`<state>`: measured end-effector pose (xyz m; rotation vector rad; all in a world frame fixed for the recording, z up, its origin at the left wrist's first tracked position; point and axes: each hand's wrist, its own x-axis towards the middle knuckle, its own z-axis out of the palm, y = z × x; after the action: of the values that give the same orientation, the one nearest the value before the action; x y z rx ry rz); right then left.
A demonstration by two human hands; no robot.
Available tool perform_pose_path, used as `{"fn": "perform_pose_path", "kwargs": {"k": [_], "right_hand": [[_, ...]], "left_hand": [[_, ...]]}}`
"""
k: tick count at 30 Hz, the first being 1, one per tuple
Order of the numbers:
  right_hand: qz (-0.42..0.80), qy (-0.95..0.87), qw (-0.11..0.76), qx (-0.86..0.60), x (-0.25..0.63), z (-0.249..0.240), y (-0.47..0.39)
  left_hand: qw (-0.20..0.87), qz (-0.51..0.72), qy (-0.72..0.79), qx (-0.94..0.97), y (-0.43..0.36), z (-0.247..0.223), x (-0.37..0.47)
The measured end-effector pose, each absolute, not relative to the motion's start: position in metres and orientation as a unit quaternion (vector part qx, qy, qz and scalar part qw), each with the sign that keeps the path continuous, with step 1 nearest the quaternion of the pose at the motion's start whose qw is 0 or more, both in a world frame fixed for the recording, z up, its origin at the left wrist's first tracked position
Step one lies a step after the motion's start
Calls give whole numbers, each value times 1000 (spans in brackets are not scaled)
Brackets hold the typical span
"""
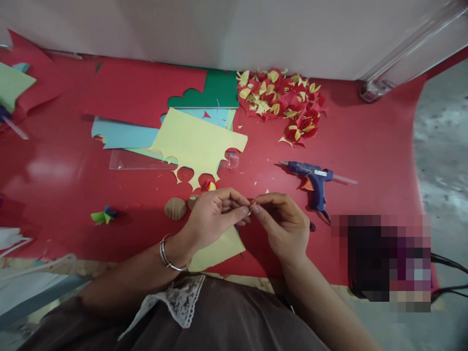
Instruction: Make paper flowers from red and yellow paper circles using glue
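Observation:
My left hand (219, 214) and my right hand (283, 224) meet above the red table, fingertips pinched together on a small yellowish piece of paper (249, 212). Most of that piece is hidden by the fingers. Just beyond my left hand lies a small red and yellow paper shape (209, 185). To its left are a brown disc (175, 208) and a second brown disc (193, 201), partly covered by the hand. A yellow paper sheet (219, 251) lies under my left wrist.
A blue glue gun (309, 170) lies right of my hands. Behind are a cut yellow sheet (199, 141), a red sheet (146, 90) and a pile of red and yellow paper pieces (281, 100). A green and blue paper shape (104, 215) sits left. A pale wall (204, 34) borders the back.

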<state>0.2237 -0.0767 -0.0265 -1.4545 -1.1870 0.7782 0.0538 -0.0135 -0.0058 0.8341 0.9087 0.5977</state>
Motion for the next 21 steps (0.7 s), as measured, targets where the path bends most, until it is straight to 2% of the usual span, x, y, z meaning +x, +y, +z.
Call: {"fn": "perform_pose_path", "kwargs": {"k": [21], "right_hand": [[329,-486,542,-601,222,-22,-75]], "left_hand": [[720,301,406,476,-17,-11,54]]}}
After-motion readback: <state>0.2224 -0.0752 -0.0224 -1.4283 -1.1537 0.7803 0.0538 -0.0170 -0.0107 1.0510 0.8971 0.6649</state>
